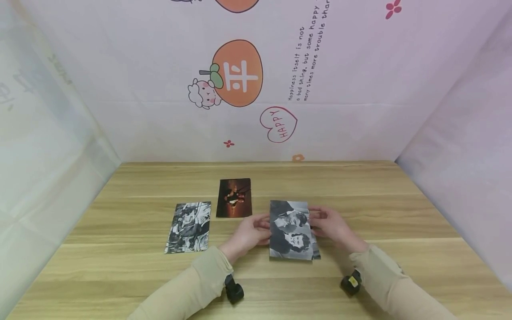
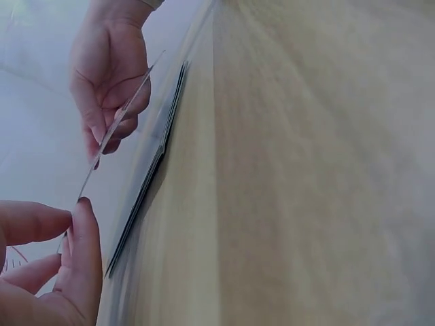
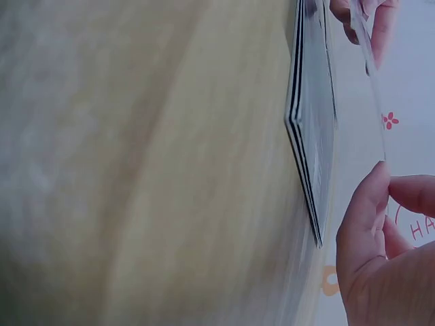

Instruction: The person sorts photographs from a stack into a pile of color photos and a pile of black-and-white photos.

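Note:
Raised over the table is a black-and-white photo of two people, held between both hands. My left hand pinches its left edge; in the left wrist view that hand's fingers sit on either side of the thin sheet. From the other side my right hand pinches the right edge between thumb and fingers, as the right wrist view of this hand confirms. Beneath the lifted photo lies a small stack of photos on the table, mostly covered in the head view.
Left of the hands, another black-and-white photo lies flat on the wooden table. A dark colour photo lies behind my left hand. Printed cloth hangs along the table's far edge, with pale cloth on both sides.

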A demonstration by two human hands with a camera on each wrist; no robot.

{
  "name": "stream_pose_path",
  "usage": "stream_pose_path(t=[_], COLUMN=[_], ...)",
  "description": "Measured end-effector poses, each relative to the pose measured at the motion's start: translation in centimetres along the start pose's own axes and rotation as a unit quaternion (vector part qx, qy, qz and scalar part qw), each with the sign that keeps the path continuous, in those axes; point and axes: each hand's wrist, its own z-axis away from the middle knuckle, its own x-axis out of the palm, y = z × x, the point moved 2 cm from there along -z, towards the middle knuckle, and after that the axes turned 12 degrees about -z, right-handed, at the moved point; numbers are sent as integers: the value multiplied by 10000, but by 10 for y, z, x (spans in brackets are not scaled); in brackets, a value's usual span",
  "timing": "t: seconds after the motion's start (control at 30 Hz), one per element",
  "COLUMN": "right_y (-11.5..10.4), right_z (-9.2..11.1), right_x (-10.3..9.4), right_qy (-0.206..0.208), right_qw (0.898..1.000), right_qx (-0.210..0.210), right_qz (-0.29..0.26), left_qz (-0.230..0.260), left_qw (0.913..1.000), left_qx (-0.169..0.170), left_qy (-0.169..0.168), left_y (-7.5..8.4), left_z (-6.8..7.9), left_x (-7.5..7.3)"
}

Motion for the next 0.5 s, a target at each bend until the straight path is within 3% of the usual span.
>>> stream_pose_path(t=[0.2,0.5], right_y=[-1,-2], right_z=[1,3], right_x=[5,10], right_qy=[-28,-400], right_qw=[10000,9983], right_qx=[-25,-237], right_qz=[-41,-345], left_qz=[140,299], left_qw=[9998,9993], left_qx=[-94,-148], left_qy=[114,187], left_y=[0,-3], left_z=[1,5], left_x=[-5,-14])
